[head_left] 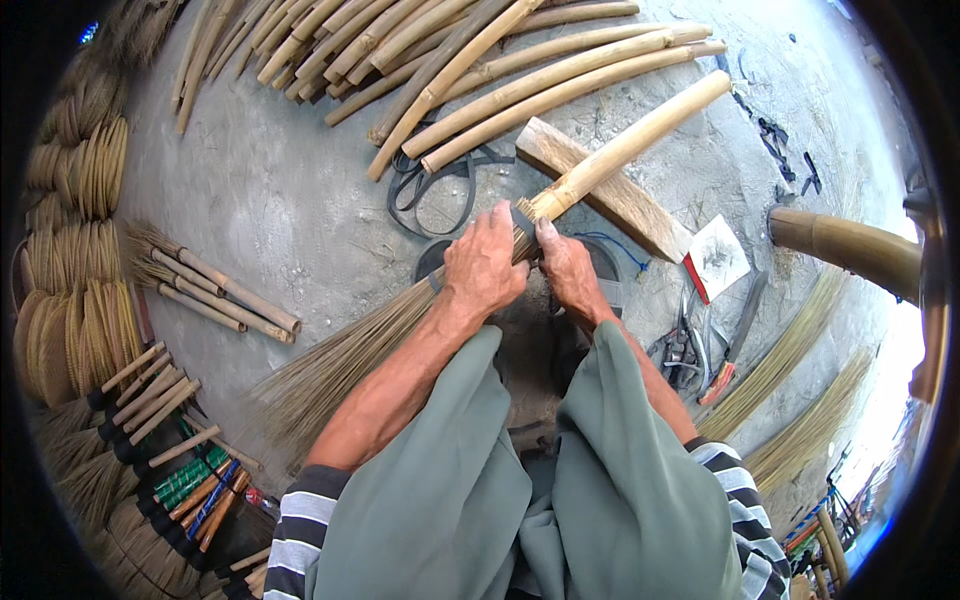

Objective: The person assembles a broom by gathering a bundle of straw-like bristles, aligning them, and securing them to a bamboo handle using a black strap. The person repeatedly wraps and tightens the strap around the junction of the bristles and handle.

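A broom lies slantwise before me, its bamboo handle [640, 140] pointing to the upper right and its stick bristles [345, 345] fanning to the lower left. A dark strap [524, 228] wraps the bristle ends where they meet the handle. My left hand [485, 258] is closed over the bristles just below that joint. On the other side, my right hand [570, 268] pinches at the strap with its thumb up near the handle's base; its fingertips are partly hidden. The handle rests across a squared wooden block [648, 225].
Many bamboo poles [400, 50] are piled at the far side. Loose black strap [462, 190] curls beside the block. Pliers [685, 345], a knife [742, 325] and a red-and-white packet [718, 260] lie at right, near loose bristles [780, 350]. Small brooms [215, 285] and bundles [75, 340] occupy the left.
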The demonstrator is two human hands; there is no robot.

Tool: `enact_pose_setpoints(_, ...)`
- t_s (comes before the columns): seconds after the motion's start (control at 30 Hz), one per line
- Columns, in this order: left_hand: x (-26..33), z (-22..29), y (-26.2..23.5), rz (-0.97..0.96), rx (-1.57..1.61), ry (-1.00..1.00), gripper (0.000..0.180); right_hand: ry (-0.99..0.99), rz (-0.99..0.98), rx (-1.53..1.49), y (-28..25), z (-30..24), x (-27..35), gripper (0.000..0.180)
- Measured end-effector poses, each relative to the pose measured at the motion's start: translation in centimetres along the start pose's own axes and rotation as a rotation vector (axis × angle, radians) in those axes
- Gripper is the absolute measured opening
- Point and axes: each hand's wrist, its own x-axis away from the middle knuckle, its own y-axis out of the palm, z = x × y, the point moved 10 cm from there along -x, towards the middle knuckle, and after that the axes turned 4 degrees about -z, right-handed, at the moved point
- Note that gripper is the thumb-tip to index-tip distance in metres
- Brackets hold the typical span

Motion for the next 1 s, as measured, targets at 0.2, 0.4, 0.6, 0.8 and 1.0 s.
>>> enact_pose_setpoints(0.2,-1.8,-2.0,0.5,-0.134,0.010,-0.149,0.074,-0.035,-0.082,0.010,0.5,0.4,0.5,0.087)
enact_pose_setpoints(0.4,-3.2,-3.3,0.1,-0.227,0.019,-0.246,0.074,-0.260,-0.030,0.193,-0.1,-0.7,3.2,0.031)
enact_pose_setpoints(0.6,-2.4,-1.9,-0.4,-0.144,-0.015,-0.246,0.052,-0.539,0.038,0.076,-1.0,-4.6,5.4,0.025)
enact_pose_setpoints(0.8,-1.6,-0.7,-0.7,-0.022,-0.047,-0.218,0.042,-0.036,-0.174,-0.830,1.0,-1.3,4.2,0.021)
enact_pose_setpoints(1.0,-1.6,-0.8,-0.4,-0.001,-0.058,-0.205,0.038,0.144,-0.140,-0.929,0.5,-0.9,6.7,0.019)
